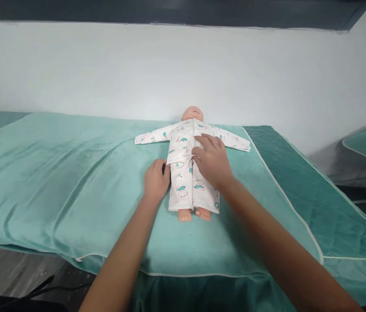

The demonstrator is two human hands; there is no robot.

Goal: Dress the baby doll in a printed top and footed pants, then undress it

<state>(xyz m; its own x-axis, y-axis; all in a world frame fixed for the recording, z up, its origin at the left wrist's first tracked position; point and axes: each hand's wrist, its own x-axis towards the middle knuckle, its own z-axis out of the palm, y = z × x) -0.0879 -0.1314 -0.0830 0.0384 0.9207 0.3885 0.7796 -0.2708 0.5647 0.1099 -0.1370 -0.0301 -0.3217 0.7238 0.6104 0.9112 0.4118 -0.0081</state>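
Observation:
A baby doll (192, 113) lies on its back, head toward the wall and bare feet toward me. It wears a white long-sleeved pajama top (183, 138) with a teal and red print, its sleeves spread to both sides. Matching pajama pants (181, 186) cover the legs down to the ankles. My left hand (157, 180) is closed at the top's lower left corner, fingertips partly hidden. My right hand (212, 160) reaches over the front of the top, thumb and index finger pinching its hem near the middle. The hem rises slightly there.
A teal plush blanket (56, 173) with pale piping spreads under the doll, wrinkled on the left. Darker teal quilted bedding (312, 186) shows at right. A white wall (170, 69) stands behind the bed. A black cable (56, 288) lies at lower left.

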